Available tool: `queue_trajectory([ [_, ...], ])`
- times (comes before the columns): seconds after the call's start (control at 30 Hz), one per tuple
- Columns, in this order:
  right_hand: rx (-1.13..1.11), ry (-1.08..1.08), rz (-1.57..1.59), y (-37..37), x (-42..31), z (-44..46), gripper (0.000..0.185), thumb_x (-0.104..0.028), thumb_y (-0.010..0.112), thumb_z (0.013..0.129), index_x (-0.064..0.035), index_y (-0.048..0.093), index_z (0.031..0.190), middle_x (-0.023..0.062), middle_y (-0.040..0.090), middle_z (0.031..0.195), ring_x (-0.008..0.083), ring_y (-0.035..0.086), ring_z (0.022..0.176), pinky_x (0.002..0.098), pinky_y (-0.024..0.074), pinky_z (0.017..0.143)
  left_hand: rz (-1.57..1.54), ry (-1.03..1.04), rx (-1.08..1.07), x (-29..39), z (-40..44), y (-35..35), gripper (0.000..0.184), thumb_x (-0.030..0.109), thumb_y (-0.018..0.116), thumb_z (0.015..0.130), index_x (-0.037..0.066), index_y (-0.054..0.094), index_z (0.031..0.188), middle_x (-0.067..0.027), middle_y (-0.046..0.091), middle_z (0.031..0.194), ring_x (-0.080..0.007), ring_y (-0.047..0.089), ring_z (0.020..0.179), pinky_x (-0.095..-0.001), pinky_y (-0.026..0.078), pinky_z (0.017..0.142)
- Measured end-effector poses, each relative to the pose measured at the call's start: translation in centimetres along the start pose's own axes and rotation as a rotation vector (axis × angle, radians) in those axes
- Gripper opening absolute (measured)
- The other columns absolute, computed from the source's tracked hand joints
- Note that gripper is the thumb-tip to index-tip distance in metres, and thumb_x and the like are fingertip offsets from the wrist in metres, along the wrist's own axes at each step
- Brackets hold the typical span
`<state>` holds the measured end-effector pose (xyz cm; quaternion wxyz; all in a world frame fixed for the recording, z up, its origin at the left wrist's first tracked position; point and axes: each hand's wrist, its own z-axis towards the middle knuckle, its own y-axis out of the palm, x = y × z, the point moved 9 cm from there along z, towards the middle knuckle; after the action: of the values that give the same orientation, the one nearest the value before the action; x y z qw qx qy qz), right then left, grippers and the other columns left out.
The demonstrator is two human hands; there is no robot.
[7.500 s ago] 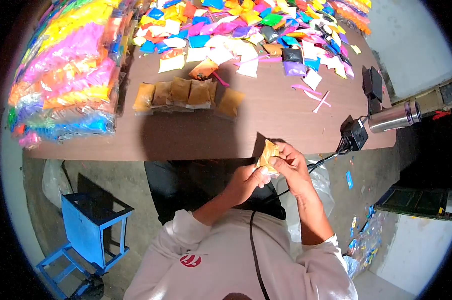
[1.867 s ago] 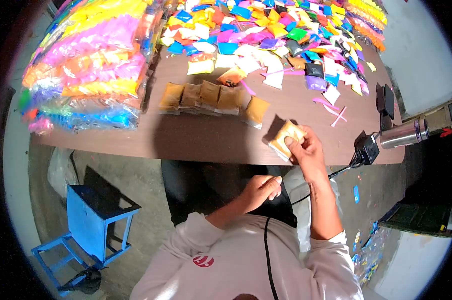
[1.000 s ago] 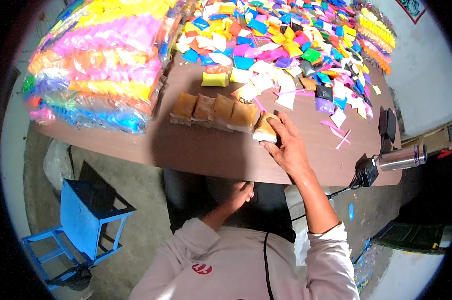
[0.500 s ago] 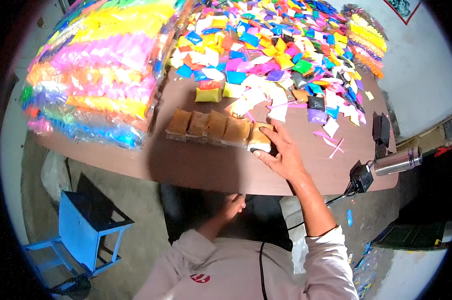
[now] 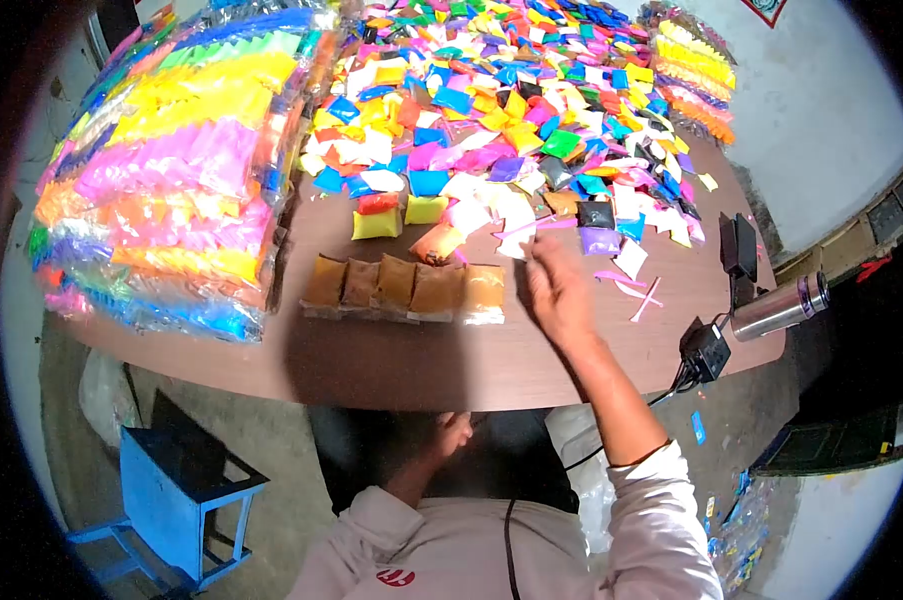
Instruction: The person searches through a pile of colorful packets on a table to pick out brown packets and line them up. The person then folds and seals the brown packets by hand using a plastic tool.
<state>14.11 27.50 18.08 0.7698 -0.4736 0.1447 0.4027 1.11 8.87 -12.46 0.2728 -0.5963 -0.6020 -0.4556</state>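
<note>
A row of several brown sachets (image 5: 396,287) lies side by side near the front of the table, the rightmost sachet (image 5: 484,288) brightly lit and the others in shadow. To the right of that row is my right hand (image 5: 559,290), slightly blurred, its fingers extended forward with nothing visible in them. Its fingertips are close to a white sachet (image 5: 517,240), and I cannot tell whether they touch it. An orange-brown sachet (image 5: 437,243) sits just behind the row. My left hand (image 5: 454,432) rests near my lap below the table edge, fingers curled, with nothing visible in it.
Loose coloured sachets (image 5: 501,110) cover the back of the table (image 5: 371,365). Large bags of sorted sachets (image 5: 171,165) stand at the left, another stack (image 5: 693,75) at the back right. A metal flask (image 5: 776,308) and a black box with cables (image 5: 706,350) are at the right edge.
My right hand has let go of the rightmost brown sachet and moved right, away from the row. The camera view has shifted slightly. My left hand stays near my lap.
</note>
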Motion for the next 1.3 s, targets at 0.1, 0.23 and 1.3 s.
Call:
queue_trajectory([
  [0.1,0.123,-0.004,-0.044,-2.9,0.7,3.7,0.02,-0.008,0.058,0.08,-0.0018,0.059,0.099,0.0186,0.061,0.093,0.0372,0.056,0.088,0.0424,0.045,0.075,0.048,-0.006,0.017,0.2,-0.2,-0.2,0.03,0.024,0.043,0.094,0.007,0.045,0.07,-0.001,0.047,0.061,-0.0092,0.046,0.054,-0.0239,0.039,0.05],
  [0.23,0.04,0.041,-0.197,-1.8,4.8,7.2,0.021,-0.01,0.063,0.075,0.0024,0.061,0.092,0.0218,0.06,0.089,0.0382,0.058,0.084,0.044,0.0461,0.075,0.103,0.005,0.033,2.7,-1.0,0.2,0.035,0.033,0.043,0.094,0.007,0.046,0.069,-0.0019,0.049,0.063,-0.0114,0.046,0.057,-0.0268,0.041,0.055],
  [1.3,-0.008,0.199,0.098,-5.8,-7.0,-18.7,0.009,0.006,0.064,0.072,0.0026,0.059,0.08,0.0182,0.06,0.102,0.0274,0.063,0.088,0.0321,0.0494,0.077,-0.211,0.112,-0.443,12.5,-6.2,10.3,0.052,0.052,0.033,0.093,0.006,0.054,0.083,-0.0024,0.052,0.077,-0.0122,0.048,0.068,-0.0263,0.04,0.065],
])
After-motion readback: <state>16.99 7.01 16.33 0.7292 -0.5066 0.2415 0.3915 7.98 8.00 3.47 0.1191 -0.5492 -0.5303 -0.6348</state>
